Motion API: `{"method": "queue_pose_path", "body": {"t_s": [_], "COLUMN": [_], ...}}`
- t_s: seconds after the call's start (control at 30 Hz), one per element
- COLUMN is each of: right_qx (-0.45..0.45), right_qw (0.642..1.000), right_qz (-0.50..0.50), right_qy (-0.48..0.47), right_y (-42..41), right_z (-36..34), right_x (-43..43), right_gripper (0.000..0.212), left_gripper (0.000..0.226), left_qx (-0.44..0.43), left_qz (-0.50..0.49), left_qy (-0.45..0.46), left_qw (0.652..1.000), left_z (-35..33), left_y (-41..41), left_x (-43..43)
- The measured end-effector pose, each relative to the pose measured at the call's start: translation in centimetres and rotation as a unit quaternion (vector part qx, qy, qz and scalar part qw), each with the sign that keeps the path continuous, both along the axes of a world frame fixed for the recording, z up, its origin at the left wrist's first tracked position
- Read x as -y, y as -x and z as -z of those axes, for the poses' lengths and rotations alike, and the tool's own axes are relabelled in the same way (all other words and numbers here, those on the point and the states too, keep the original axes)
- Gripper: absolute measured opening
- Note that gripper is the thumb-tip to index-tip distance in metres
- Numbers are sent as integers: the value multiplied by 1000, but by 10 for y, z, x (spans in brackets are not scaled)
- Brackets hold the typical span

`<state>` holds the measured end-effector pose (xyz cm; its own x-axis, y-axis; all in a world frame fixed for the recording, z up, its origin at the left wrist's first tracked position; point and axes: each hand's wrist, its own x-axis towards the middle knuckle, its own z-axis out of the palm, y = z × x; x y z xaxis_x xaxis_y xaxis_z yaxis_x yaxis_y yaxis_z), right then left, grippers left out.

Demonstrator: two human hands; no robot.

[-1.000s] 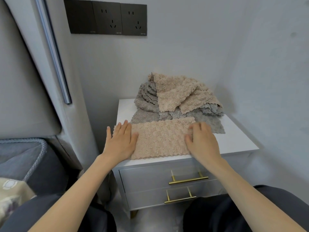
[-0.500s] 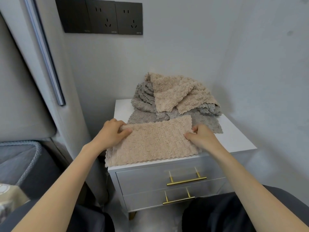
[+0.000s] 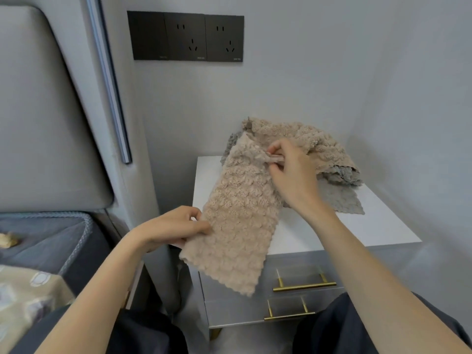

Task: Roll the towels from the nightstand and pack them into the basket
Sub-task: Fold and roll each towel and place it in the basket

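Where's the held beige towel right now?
Head view, centre: the beige towel hangs over the front-left corner of the nightstand, left hand pinching its left edge, right hand pinching its top end beside the towel pile.

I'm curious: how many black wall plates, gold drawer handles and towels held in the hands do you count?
black wall plates: 3
gold drawer handles: 2
beige towel, held by the left hand and right hand: 1
Total: 6
The towel heap behind is too tangled to count.
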<state>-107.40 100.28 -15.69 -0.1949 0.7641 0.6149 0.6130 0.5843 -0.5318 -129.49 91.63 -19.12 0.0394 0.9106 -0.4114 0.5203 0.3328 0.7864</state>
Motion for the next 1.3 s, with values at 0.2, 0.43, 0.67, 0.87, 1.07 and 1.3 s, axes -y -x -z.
{"method": "queue_pose_path", "body": {"t_s": [0.2,0.43,0.67,0.87,1.07,1.3], "right_qx": [29,54,113,146,203,328], "right_qw": [997,991,988,972,932,900], "right_qz": [-72,-121,-101,-172,-261,-249], "right_qy": [18,19,-4,69,151,140], "right_y": [48,76,64,34,3,-17], "right_z": [12,26,31,26,29,50], "right_x": [-35,-57,-54,-20,25,50], "right_gripper": [19,31,43,17,2,43], "left_gripper": [26,22,10,51,53,57], "left_qx": [125,182,176,28,-382,-294], "left_qz": [-46,-107,-125,-121,-60,151], "left_qy": [45,31,8,-42,-275,-344], "left_qw": [990,977,976,991,880,879], "left_z": [11,17,23,22,29,31], "left_y": [-4,-9,-13,-10,-10,-10], "left_x": [-1,-6,-7,3,21,35]}}
